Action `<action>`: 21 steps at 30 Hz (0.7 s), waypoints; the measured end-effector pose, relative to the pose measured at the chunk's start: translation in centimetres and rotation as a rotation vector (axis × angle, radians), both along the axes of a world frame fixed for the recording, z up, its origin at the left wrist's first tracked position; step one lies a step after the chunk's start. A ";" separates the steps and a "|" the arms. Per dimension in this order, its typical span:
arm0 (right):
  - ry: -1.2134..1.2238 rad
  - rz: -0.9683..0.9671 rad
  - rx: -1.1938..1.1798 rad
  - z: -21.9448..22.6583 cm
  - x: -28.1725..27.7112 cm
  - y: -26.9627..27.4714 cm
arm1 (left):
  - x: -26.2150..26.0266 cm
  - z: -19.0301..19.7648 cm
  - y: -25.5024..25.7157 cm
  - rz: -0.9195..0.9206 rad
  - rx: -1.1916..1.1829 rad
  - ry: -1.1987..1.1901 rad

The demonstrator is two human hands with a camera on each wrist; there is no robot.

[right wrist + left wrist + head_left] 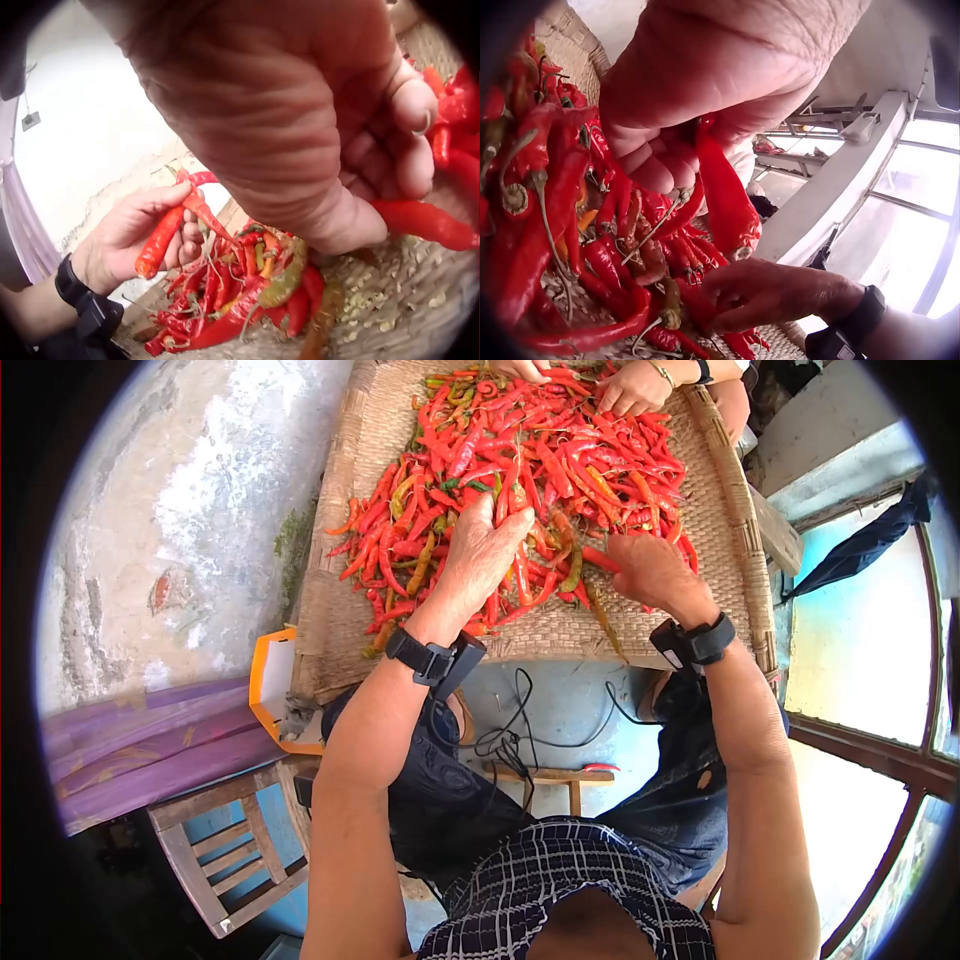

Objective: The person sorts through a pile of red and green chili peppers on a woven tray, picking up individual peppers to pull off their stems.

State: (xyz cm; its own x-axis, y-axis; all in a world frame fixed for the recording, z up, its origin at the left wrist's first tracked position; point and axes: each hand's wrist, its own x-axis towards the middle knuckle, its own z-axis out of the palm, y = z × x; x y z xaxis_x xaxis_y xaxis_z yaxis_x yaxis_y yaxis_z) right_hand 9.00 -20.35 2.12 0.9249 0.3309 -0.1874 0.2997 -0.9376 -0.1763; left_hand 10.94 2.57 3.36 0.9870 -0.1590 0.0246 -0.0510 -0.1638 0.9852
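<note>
My left hand (478,555) grips a few red chili peppers above the near side of the pile. One wide red chili pepper (727,199) hangs down past the thumb in the left wrist view. In the right wrist view, another chili pepper (199,208) crosses it between thumb and fingers. Lower at the right edge of the pile, my right hand (662,575) has curled fingers and holds a red chili pepper (427,221) at the thumb tip. The heap of chili peppers (540,450) is mostly red, with some green and orange ones.
A woven tray (715,510) bears the heap. At its far side another person's hands (635,388) reach into the peppers. An orange-edged box (272,680) and a wooden chair (235,850) stand at left. Black cables (520,730) hang below the tray.
</note>
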 end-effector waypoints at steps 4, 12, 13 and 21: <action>0.060 0.035 0.315 4.2 -0.3 -0.8 | -0.5 1.5 -0.1 -0.015 -0.050 0.165; 0.165 -0.306 1.064 5.6 2.0 -2.1 | -0.5 1.0 -0.3 0.032 -0.141 0.136; 0.018 -0.389 1.133 4.2 2.7 -2.2 | -0.5 1.1 -0.3 0.032 -0.134 0.137; 0.099 0.079 0.696 -1.5 1.6 1.7 | -0.6 1.7 -0.3 0.043 -0.167 0.153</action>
State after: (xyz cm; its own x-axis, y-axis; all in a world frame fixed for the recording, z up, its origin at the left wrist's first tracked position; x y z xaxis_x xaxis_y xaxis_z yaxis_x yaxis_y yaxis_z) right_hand 10.59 -18.62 0.66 0.8826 0.4701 0.0101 0.3141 -0.5734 -0.7567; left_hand 10.33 2.24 5.10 0.9870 -0.1233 -0.1029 0.1042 0.0038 0.9945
